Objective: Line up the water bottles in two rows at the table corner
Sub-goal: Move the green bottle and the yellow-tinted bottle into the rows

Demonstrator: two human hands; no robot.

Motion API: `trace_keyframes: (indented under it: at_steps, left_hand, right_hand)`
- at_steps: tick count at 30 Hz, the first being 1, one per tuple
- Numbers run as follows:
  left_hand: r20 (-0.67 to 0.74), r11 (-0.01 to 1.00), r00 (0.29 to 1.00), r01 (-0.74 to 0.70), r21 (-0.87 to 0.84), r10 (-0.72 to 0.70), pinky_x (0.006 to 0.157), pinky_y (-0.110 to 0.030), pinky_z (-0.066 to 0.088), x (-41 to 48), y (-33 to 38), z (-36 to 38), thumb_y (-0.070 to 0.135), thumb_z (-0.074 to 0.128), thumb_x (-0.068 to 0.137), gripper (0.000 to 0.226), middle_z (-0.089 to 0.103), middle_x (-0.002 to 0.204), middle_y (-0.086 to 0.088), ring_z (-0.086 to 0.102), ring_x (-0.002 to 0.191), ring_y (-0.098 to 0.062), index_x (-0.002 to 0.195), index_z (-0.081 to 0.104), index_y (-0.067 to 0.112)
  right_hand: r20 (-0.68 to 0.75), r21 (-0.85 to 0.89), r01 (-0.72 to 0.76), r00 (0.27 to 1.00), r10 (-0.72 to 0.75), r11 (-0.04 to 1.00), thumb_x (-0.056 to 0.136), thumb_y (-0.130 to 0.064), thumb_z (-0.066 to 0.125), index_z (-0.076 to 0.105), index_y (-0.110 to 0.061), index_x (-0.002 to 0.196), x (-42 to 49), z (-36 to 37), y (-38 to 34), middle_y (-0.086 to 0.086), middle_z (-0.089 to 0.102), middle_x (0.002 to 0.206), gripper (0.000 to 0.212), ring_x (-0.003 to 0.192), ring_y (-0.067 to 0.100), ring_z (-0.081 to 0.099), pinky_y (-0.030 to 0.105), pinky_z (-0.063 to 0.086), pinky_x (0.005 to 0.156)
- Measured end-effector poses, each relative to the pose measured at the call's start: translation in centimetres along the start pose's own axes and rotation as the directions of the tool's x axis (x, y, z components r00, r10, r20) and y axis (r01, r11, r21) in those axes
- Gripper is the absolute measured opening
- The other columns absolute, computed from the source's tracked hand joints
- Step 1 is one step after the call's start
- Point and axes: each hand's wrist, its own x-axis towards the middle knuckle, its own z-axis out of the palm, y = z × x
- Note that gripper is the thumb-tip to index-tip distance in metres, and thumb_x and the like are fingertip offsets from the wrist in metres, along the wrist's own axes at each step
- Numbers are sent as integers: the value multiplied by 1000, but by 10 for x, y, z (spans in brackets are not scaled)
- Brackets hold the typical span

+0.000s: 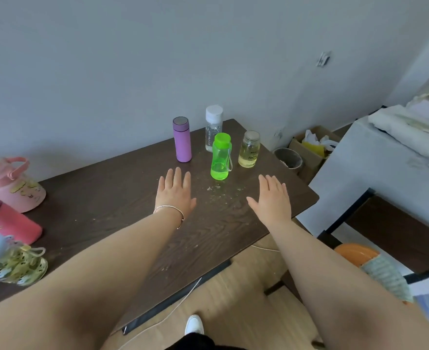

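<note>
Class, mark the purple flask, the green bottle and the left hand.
purple flask (182, 142), head view, middle of its body
green bottle (220, 160), head view, middle of its body
left hand (175, 195), head view, back of hand

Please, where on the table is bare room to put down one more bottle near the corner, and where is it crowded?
Bare wood lies between the left hand and the pink flask, and left of the purple flask along the wall. The gap between both hands, before the green bottle, is free but speckled. The corner is crowded: clear bottle, green bottle and yellowish jar stand close. The right hand hovers open.
</note>
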Motion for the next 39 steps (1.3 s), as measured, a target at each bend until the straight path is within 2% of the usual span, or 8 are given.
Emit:
trace_keyframes:
  at_steps: [6, 10, 13, 19, 26, 30, 34, 39]
  left_hand:
    - [4, 997, 1000, -30, -70, 31, 119, -48, 15, 66, 12, 5, 55, 50, 90, 85, 13, 160, -13, 10, 147, -33, 153, 11, 13]
    - [25, 992, 999, -16, -127, 20, 119, -46, 15, 100, 20, 7, 57, 48, 90, 87, 13, 160, -14, 12, 147, -33, 153, 7, 13]
    - [44, 983, 999, 15, -185, -7, 118, -45, 17, 121, 30, 7, 59, 47, 90, 88, 14, 160, -14, 14, 146, -33, 153, 7, 11]
    - [135, 874, 979, 195, -445, -149, 112, -47, 30, 161, 64, 8, 59, 53, 87, 92, 19, 158, -13, 21, 144, -33, 153, 9, 12]
    - [206, 709, 936, 350, -613, -284, 102, -49, 39, 189, 93, 14, 58, 67, 77, 99, 33, 147, -11, 37, 131, -35, 151, 15, 18]
    - [252, 614, 907, 416, -671, -338, 99, -48, 43, 194, 98, 23, 54, 72, 73, 98, 39, 142, -9, 47, 123, -33, 149, 20, 23]
    - [263, 500, 885, 439, -746, -385, 87, -38, 48, 198, 103, 27, 46, 79, 70, 81, 52, 128, -6, 57, 107, -29, 135, 37, 22]
    - [254, 465, 864, 457, -759, -435, 72, -32, 42, 197, 106, 33, 45, 81, 69, 68, 61, 104, -3, 58, 91, -26, 120, 42, 23]
  right_hand:
    - [10, -2, -118, 993, 118, 993, 103, -54, 57, 26, -15, 165, 50, 0, 17, 10, 30, 172, 79, 163, 28, 22, 46, 17, 133]
    - [34, 95, -236, 972, 234, 967, 103, -53, 59, 26, -14, 164, 80, 0, 22, 11, 30, 172, 80, 161, 29, 25, 46, 22, 133]
    - [47, 148, -271, 963, 267, 951, 103, -52, 60, 26, -13, 164, 102, 1, 26, 12, 31, 171, 81, 160, 30, 28, 45, 27, 132]
    - [86, 159, -212, 976, 201, 964, 102, -53, 61, 26, -13, 164, 163, 11, 42, 12, 31, 171, 82, 160, 30, 29, 45, 30, 131]
    - [133, 241, -92, 989, 61, 966, 99, -52, 67, 28, -11, 163, 232, 27, 56, 14, 34, 169, 86, 157, 32, 32, 44, 35, 128]
    - [193, 360, -80, 981, 9, 929, 93, -48, 76, 26, -14, 163, 259, 36, 58, 11, 35, 167, 93, 154, 33, 37, 48, 44, 119]
    - [224, 488, -71, 974, -46, 870, 88, -41, 84, 31, -15, 160, 276, 46, 60, 10, 41, 162, 93, 147, 32, 45, 47, 45, 117]
    - [234, 645, -114, 971, -54, 756, 83, -30, 89, 41, -16, 150, 279, 54, 63, 8, 55, 151, 84, 139, 30, 54, 41, 45, 116]
